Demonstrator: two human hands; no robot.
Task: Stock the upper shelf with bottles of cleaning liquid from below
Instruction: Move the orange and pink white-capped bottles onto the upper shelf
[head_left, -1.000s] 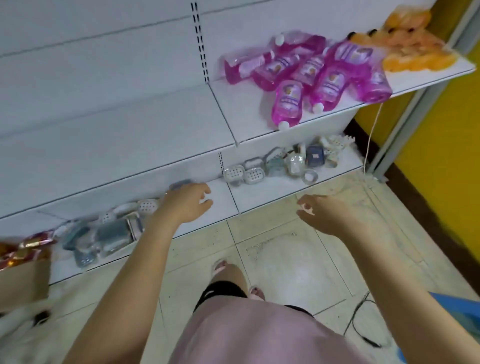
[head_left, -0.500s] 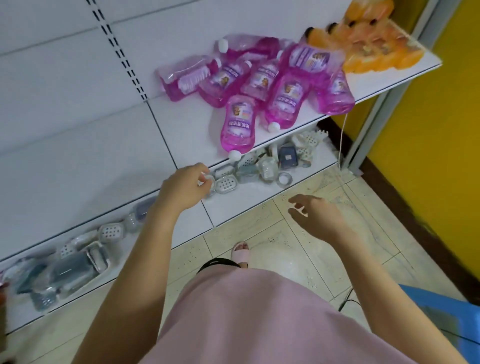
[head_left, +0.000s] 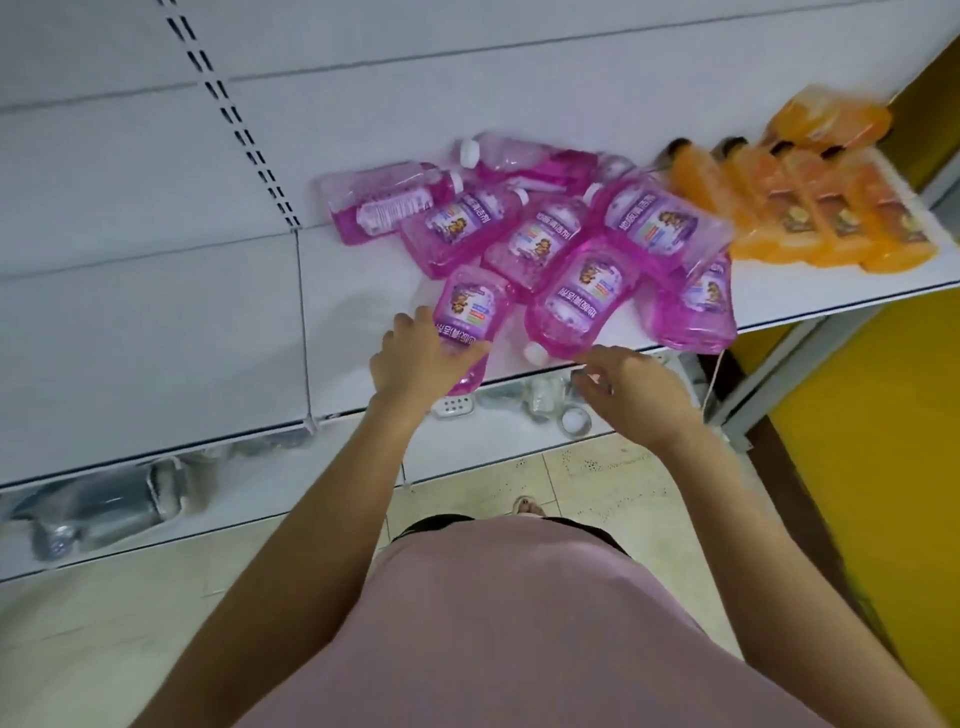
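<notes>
Several pink bottles of cleaning liquid (head_left: 582, 291) lie in a loose pile on the white middle shelf (head_left: 363, 280). My left hand (head_left: 415, 358) grips the neck end of the nearest pink bottle (head_left: 470, 312), which lies at the shelf's front edge with its cap end hidden by my fingers. My right hand (head_left: 623, 387) hovers just below the shelf edge, fingers loosely curled and holding nothing, close to the white cap (head_left: 535, 353) of another pink bottle.
Orange bottles (head_left: 810, 218) lie in a row at the shelf's right end. The bottom shelf (head_left: 457, 457) carries small packaged goods, white soap dishes (head_left: 454, 407) and a tape roll (head_left: 575, 420). A yellow wall (head_left: 883, 441) stands at the right; tiled floor lies below.
My view has moved up and closer to the middle shelf. My left hand rose from the bottom shelf's edge and took hold of a pink bottle; my right hand rose toward the shelf edge.
</notes>
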